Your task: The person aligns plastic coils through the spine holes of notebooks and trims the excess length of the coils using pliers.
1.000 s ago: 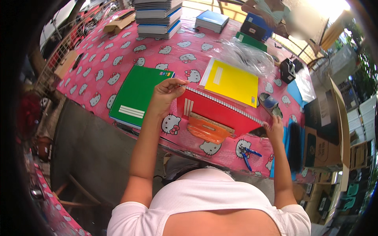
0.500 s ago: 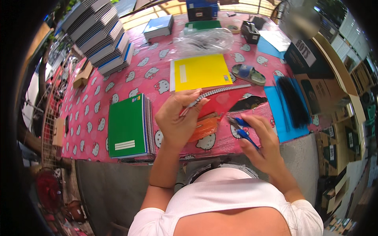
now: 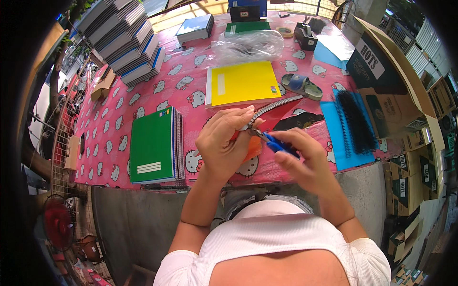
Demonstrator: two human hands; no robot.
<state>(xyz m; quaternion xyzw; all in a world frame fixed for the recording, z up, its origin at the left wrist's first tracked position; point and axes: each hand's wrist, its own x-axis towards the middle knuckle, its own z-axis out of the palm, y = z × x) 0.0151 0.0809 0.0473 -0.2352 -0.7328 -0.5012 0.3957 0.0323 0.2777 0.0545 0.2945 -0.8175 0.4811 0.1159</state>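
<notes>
My left hand [image 3: 220, 143] is closed on a red spiral notebook [image 3: 282, 114], tilted up with its wire coil [image 3: 275, 106] uppermost. In my right hand [image 3: 305, 157] is a pair of blue-handled pliers [image 3: 281, 145], its metal jaws at the near end of the coil, beside my left fingertips. Whether the jaws grip the wire is too small to tell. Below the notebook lies an orange item [image 3: 254, 147], partly hidden by my left hand. A yellow notebook [image 3: 245, 83] lies just beyond, and green spiral notebooks [image 3: 151, 143] are stacked to the left.
Black coils [image 3: 354, 121] lie on blue sheets [image 3: 339, 155] at right, near a cardboard box [image 3: 391, 102]. A sandal [image 3: 301, 86], clear plastic [image 3: 248, 49] and a tape dispenser [image 3: 305, 38] are farther back. Tall book stacks [image 3: 121, 45] stand far left on the pink tablecloth [image 3: 112, 128].
My right hand has moved left and brought the pliers to the near end of the coil. The handles have come closer together. My left hand has shifted slightly right with the notebook.
</notes>
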